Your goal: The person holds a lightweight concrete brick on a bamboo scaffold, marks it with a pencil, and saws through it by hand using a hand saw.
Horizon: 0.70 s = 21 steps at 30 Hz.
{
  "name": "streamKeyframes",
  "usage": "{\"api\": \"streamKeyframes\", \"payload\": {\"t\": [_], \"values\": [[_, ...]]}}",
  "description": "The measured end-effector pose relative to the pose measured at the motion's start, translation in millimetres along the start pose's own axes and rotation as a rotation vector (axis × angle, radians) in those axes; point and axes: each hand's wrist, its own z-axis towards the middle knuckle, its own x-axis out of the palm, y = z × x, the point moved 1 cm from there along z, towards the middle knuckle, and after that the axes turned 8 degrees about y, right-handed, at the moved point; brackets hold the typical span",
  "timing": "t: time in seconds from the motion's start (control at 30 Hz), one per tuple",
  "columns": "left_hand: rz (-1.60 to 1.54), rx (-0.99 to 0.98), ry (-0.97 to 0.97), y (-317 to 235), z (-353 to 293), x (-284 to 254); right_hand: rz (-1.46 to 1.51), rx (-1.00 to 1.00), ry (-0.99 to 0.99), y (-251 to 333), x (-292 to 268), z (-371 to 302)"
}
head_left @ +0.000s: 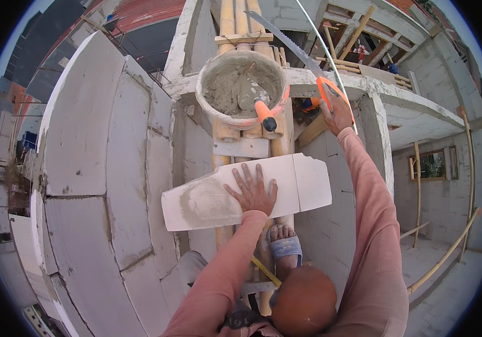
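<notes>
A pale, light-grey building block (204,208) lies across the poles in front of me, with a damp-looking patch on its left part. One thin straight line crosses it near its right end; whether it is a mark or a cut I cannot tell. My left hand (254,194) presses flat on the block's middle, fingers spread. Raised to the right, my right hand (338,115) grips the orange handle of a hand saw (292,48), its toothed blade pointing up and left, apart from the block. Beyond the block stands a bucket (201,92) of grey mortar, with an orange-handled trowel (264,114) resting in it.
Bamboo poles (235,19) form a narrow walkway under the bucket and block. A block wall (78,163) rises at the left. My sandalled foot (284,247) stands close below the block. Under the right arm the space drops to a lower floor (448,275). Another person (310,104) shows partly below.
</notes>
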Motion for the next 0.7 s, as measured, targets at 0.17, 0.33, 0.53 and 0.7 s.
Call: {"api": "streamKeyframes", "payload": {"t": [0.17, 0.33, 0.53, 0.7], "values": [[-0.001, 0.010, -0.017, -14, -5, 0, -0.233, -0.087, 0.025, 38, 91, 132], [0.013, 0.000, 0.020, -15, 3, -5, -0.036, -0.098, 0.236, 43, 147, 179], [0.007, 0.001, -0.011, -11, 6, -5, -0.057, -0.187, 0.314, 47, 151, 196], [-0.001, 0.001, -0.012, -11, 2, -5, -0.083, -0.244, 0.351, 50, 148, 202]]}}
